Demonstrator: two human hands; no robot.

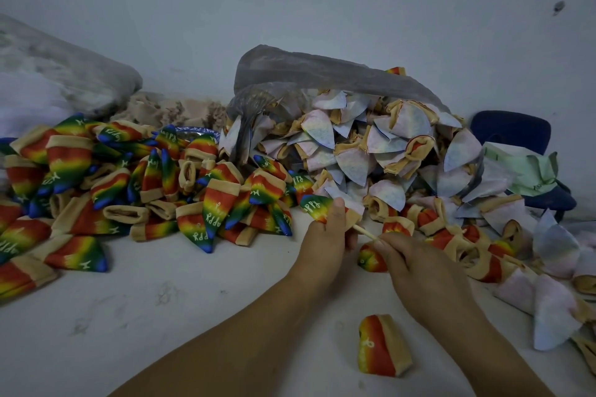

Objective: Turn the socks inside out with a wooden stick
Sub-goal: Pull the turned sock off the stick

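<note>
I read the sock (317, 207) as pinched in the left hand (325, 242), thumb on top, above the surface (193, 316). The right hand (416, 264) has its fingers curled round the stick (364, 231). The stick runs up-left from the right hand into the sock's cuff, and the sock's tip lies on the same line. My call: push along that axis, right hand driving, left bracing.

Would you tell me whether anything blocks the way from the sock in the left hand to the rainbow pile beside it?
Nothing visible does. The left hand grips the rainbow sock just right of the rainbow pile; the wooden stick in the right hand enters from the opposite side.
</note>
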